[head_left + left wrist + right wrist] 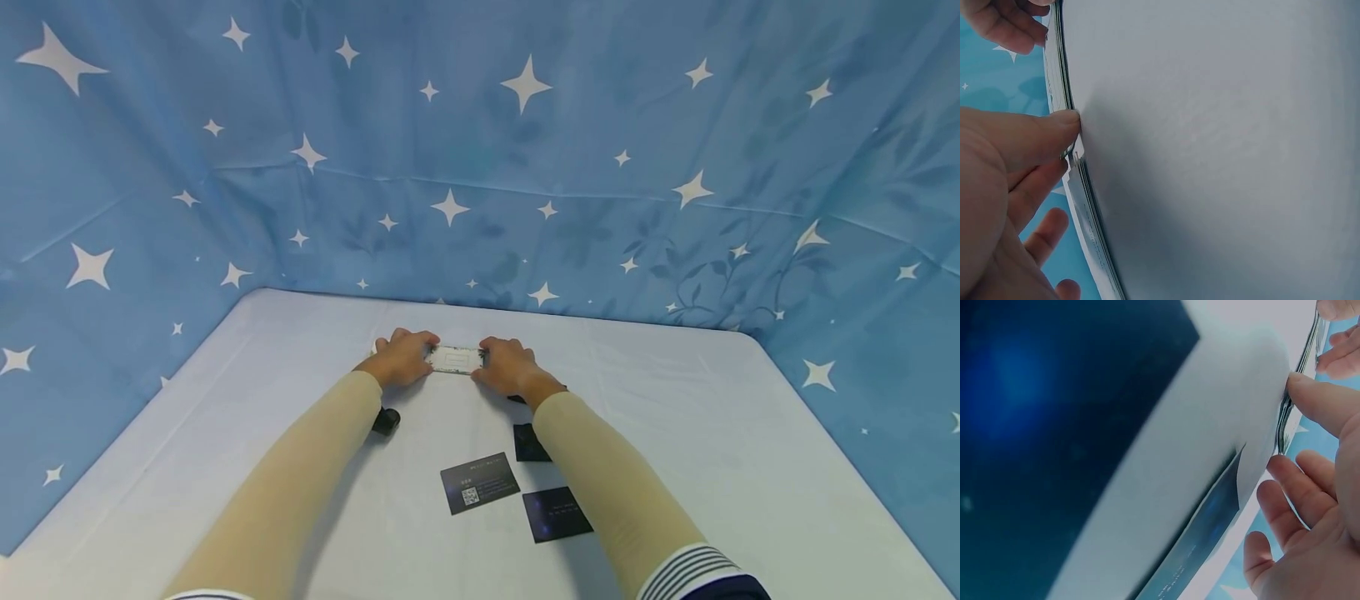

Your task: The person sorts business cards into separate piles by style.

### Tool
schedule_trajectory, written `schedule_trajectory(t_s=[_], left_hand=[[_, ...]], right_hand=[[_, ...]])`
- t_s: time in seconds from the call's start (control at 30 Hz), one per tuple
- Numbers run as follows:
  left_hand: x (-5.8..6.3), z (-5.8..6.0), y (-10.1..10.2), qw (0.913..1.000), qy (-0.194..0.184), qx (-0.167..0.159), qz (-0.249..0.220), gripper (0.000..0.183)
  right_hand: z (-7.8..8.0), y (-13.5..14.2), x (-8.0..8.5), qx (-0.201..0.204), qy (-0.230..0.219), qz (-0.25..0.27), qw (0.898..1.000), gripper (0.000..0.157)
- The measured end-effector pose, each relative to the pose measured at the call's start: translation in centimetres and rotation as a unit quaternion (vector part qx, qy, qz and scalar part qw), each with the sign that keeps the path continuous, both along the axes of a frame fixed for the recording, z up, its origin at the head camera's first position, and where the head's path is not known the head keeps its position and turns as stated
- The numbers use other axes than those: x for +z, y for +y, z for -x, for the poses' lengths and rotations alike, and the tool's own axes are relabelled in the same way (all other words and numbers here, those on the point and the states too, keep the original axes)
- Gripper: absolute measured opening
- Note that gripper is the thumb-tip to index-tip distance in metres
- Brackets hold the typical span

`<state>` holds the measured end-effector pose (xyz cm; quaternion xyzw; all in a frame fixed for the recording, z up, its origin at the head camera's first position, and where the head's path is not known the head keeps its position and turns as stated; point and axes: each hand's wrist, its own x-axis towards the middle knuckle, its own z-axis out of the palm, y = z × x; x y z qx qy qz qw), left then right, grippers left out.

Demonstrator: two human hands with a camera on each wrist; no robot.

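The left grip (405, 358) and right grip (512, 367) are both pinching the white card stack (455, 359) at its ends, opened just enough to span it; it's sitting between them toward the far side of the table (675, 400); I'd be pressing evenly from both ends, since the layers are looking a bit loose and one hard squeeze could be fanning them; dark cards (480, 483) are lying nearer, apart from it; a black object (386, 421) is poking out by the left sleeve (300, 475), so I'd be minding that forearm.
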<state>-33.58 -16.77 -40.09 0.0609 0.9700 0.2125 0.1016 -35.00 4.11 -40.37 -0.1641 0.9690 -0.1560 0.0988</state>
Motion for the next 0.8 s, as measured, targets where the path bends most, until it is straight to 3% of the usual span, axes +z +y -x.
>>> schedule_trajectory(t_s=[0.3, 0.6, 0.8], left_hand=[[0.2, -0.3, 0.1, 0.9997, 0.010, -0.006, -0.020, 0.061], [0.5, -1.6, 1.8, 0.9935, 0.048, -0.070, -0.075, 0.065], [0.6, -3.3, 3.7, 0.9822, 0.067, -0.131, -0.116, 0.066]], right_hand=[[-0.4, 1.1, 0.7, -0.014, -0.020, 0.054, 0.998, 0.068], [-2.2, 3.6, 1.6, 0.031, -0.038, 0.184, 0.982, 0.070], [-4.2, 6.9, 2.0, 0.057, -0.017, 0.187, 0.980, 0.067]])
